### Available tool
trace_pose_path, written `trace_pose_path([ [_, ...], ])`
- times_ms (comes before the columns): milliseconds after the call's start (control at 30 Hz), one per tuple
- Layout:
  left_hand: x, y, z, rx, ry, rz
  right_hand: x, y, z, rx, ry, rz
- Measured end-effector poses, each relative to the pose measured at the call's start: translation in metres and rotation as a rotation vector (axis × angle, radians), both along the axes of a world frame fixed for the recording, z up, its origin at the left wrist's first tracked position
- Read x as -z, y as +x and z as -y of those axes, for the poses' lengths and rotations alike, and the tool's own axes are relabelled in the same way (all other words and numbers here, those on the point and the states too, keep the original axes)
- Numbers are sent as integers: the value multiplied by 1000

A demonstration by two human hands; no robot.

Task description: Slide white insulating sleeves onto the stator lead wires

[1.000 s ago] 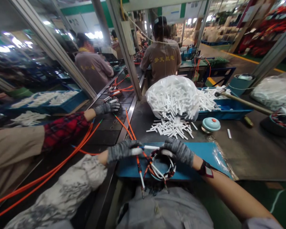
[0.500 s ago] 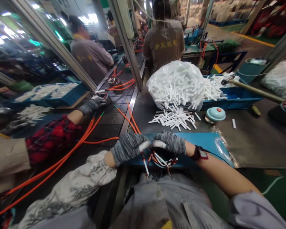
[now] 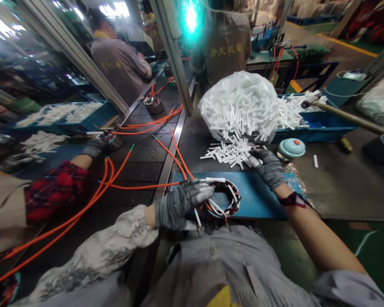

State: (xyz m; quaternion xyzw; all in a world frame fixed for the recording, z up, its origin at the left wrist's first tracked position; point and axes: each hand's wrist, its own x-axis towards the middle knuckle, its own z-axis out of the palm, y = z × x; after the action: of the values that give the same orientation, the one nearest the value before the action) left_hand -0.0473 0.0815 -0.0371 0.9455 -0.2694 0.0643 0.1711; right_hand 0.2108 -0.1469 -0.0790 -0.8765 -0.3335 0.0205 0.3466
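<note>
I see grey knit cloth gloves on left hand (image 3: 182, 200), right hand (image 3: 269, 168); glossy plastic bag (image 3: 240, 96); smooth blue mat (image 3: 259, 200) under grip.

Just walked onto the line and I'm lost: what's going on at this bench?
A gloved worker's left hand holds a wound coil on the blue mat. The right hand reaches into loose white tubes spilled from a bag. A co-worker's hand handles another coil by orange wires.
</note>
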Motion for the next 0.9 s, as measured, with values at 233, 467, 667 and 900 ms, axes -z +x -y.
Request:
trace_pose_path([
  [233, 46, 16, 49, -102, 224, 114, 22, 10, 18, 81, -364, 180],
  [467, 49, 42, 101, -632, 204, -7, 14, -8, 19, 175, -35, 113],
  [667, 22, 35, 75, -472, -25, -107, -8, -59, 44, -32, 372, -228],
  [900, 26, 16, 34, -482, -183, 11, 10, -71, 58, 91, 432, -626],
])
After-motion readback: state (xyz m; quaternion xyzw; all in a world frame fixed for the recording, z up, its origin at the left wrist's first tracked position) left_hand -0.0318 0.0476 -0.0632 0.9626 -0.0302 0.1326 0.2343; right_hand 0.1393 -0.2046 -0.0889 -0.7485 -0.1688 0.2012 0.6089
